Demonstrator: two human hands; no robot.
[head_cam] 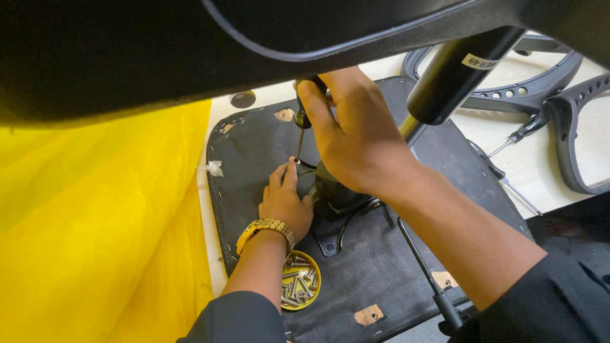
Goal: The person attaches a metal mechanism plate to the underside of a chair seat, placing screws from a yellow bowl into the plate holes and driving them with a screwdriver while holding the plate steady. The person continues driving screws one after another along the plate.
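1. The right hand point(357, 142) is closed around the dark handle of a screwdriver point(302, 121), which stands nearly upright with its thin shaft pointing down at the underside of a black chair seat point(384, 259).
2. The left hand point(286, 202), with a gold wristwatch point(264, 229) on its wrist, rests on the seat; its fingers are drawn together at the screwdriver's tip, where a small screw may be pinched, though it is too small to tell.
3. Both hands meet beside the black metal mechanism plate point(334, 216) bolted at the middle of the seat, just right of the left hand.
4. A black gas-lift cylinder point(450, 80) rises from that plate toward the upper right, and a thin black lever point(421, 267) runs from it toward the near edge of the seat.
5. A round yellow tin point(300, 281) of brass-coloured screws sits on the seat just near the left wrist.
6. The seat lies on a pale table point(528, 154); far right on it are a second screwdriver point(523, 132) and grey plastic armrest frames point(592, 134).
7. Yellow cloth point(86, 247) fills the left side, and a dark padded chair part point(236, 32) spans the top.
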